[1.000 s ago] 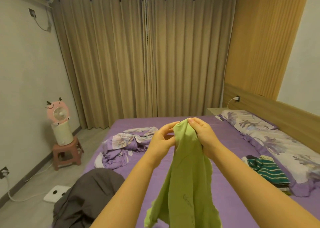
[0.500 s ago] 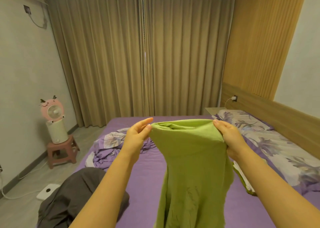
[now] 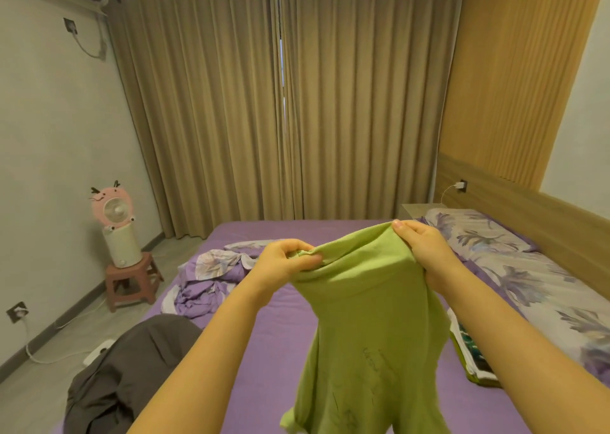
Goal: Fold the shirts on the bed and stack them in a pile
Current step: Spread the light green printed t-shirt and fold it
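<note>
While the green shirt (image 3: 369,318) is hanging in the air above the purple bed (image 3: 274,328), a person is holding it up by its top edge with both bare hands. The left hand (image 3: 285,262) is bunching one top corner, its fingers curled round a gathered wad of cloth with the thumb pressing on it. The right hand (image 3: 421,252) is gripping the opposite corner slightly higher, thumb on the near side and fingers tucked behind the fabric. Between the two grips the top edge is running slack and on a slant, and the body of the shirt is dropping straight down from the hands, twisted and narrow, with its lower part passing out of view at the bottom of the frame.

The step in hand appears to be opening out the shirt before folding. The next move seems to call for drawing the hands apart to pull the top edge taut, then lowering the shirt flat onto the bare stretch of bed beneath it. To the right of the hanging shirt, a folded pile (image 3: 472,354) is lying on the bed, partly hidden behind the right forearm; it looks like the stack the shirt is bound for. To the left of the shirt, a dark grey garment (image 3: 132,367) is lying crumpled at the bed's near edge, and a floral purple bundle (image 3: 208,278) is sitting farther back.
</note>
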Demonstrator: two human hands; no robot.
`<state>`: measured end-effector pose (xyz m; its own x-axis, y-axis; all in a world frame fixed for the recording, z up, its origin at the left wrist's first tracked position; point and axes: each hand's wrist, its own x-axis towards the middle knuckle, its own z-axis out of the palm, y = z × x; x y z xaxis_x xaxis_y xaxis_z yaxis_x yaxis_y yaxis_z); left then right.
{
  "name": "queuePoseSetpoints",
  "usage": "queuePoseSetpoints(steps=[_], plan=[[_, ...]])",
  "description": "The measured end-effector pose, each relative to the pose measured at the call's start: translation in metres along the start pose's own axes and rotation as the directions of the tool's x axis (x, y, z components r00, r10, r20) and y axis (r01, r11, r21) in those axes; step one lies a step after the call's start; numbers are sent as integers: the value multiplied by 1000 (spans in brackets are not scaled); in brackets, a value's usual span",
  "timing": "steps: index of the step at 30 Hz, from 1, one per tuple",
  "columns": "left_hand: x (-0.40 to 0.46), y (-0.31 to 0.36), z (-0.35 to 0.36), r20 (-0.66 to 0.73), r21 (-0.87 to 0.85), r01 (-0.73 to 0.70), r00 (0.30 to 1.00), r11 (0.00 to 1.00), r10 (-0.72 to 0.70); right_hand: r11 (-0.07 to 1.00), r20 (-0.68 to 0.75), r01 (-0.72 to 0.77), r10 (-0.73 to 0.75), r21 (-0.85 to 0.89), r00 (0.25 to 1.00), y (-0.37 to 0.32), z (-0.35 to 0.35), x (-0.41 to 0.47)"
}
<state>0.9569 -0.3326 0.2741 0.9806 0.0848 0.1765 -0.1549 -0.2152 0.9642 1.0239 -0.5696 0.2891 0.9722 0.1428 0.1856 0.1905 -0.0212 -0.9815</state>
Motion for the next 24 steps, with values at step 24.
queuePoseSetpoints(steps=[24], plan=[[-1,2,108,-112,408,-130,975,904,191,944,447,-231,107,234,888,1,-17,1]])
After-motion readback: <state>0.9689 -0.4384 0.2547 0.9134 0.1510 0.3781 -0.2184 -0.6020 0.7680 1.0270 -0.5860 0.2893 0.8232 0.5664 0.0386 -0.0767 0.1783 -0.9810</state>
